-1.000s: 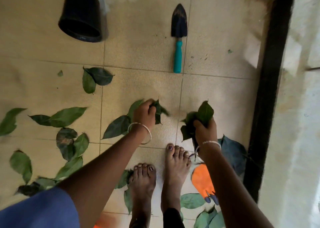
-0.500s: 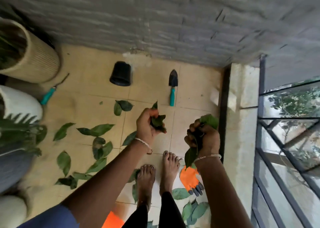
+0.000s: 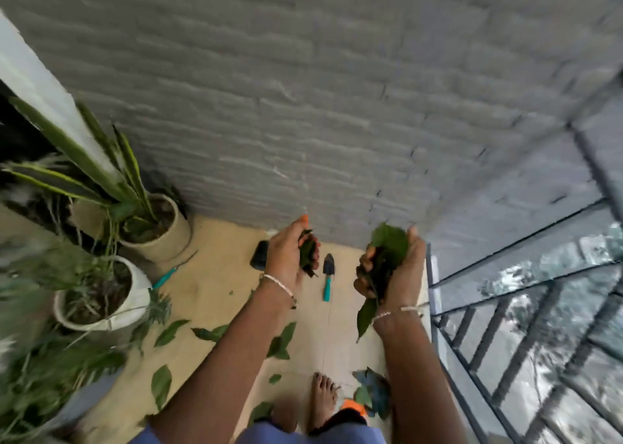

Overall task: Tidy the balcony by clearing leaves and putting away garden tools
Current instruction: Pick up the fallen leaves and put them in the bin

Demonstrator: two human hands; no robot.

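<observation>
Raised higher, left hand (image 3: 286, 256) and right hand (image 3: 403, 271), each grip curled round leaves (image 3: 391, 243)

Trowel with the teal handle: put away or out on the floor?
Out. The trowel lies flat on the floor tiles by the grey wall, untouched; the left hand and right hand both grip leaves.
</observation>
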